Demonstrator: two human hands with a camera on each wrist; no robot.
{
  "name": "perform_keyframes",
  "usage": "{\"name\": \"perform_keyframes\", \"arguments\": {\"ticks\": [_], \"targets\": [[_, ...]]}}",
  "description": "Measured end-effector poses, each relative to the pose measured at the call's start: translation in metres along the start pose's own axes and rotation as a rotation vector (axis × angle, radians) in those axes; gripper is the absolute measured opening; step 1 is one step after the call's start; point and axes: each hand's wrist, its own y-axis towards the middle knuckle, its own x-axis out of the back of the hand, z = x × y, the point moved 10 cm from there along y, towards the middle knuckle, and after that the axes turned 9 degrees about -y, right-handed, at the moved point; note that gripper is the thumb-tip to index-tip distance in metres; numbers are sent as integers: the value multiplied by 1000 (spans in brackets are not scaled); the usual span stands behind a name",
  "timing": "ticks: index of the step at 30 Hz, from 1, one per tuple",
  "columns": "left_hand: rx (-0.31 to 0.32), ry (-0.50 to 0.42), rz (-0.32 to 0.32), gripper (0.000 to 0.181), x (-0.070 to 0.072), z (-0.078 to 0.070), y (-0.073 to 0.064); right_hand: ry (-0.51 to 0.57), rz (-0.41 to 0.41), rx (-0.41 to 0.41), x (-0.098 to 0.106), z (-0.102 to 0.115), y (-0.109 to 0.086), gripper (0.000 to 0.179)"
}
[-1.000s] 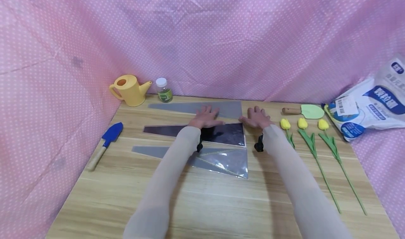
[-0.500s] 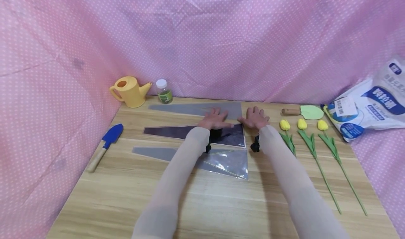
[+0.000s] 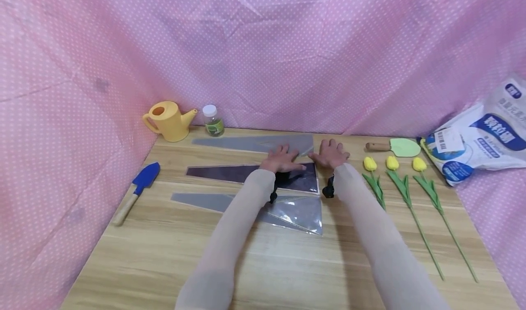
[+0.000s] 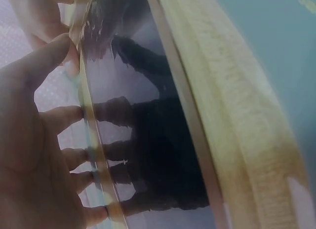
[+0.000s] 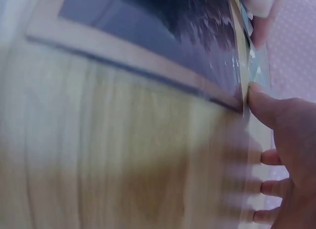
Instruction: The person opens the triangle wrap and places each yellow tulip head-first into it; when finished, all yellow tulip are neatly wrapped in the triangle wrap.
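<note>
Three long tapered plastic sleeves lie one behind another on the wooden table: a grey back sleeve (image 3: 238, 142), a dark middle sleeve (image 3: 222, 171) and a shiny grey front sleeve (image 3: 304, 209) with thin gold lines. My left hand (image 3: 281, 159), fingers spread, rests on the back sleeve's wide end, its thumb pointing right. Beside that end, my right hand (image 3: 330, 154) lies spread on the table, its thumb touching the sleeve's right corner. In the right wrist view, the dark sleeve (image 5: 148, 26) has a pale border; the right thumb (image 5: 264, 103) lies just beyond it.
At the back left stand a yellow watering can (image 3: 170, 123) and a white-capped jar (image 3: 213, 123). A blue trowel (image 3: 144, 177) lies at left. To the right are a green trowel (image 3: 404, 147), three yellow tulips (image 3: 392, 163) and a large white bag (image 3: 476, 136).
My left hand has slid right along the back sleeve toward the right hand. Light creases now show on that sleeve near its fingers. The right hand has barely shifted.
</note>
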Motion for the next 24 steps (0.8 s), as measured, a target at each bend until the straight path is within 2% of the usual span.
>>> {"name": "perform_keyframes", "arguments": {"ticks": [3, 6, 10, 12, 15, 19, 22, 24], "targets": [[-1, 1, -6, 82, 0, -1, -1, 14, -37, -32, 1, 1, 1, 72], [4, 0, -11, 82, 0, -1, -1, 58, -77, -30, 1, 4, 3, 66], [10, 3, -11, 82, 0, -1, -2, 147, -78, 62, -1, 16, 7, 58], [13, 5, -5, 81, -1, 0, -2, 205, -56, 125, -1, 22, 9, 61], [9, 4, 2, 81, -2, -1, -1, 382, 19, 205, -1, 29, 8, 68], [-2, -11, -2, 77, 1, -2, 2, 697, 114, 264, 3, 40, 6, 67], [-12, -6, -23, 70, 7, -3, 5, 827, 124, 259, 7, 44, 7, 59], [-24, 2, -49, 63, 11, -6, 8, 866, 122, 234, 8, 43, 9, 55]]}}
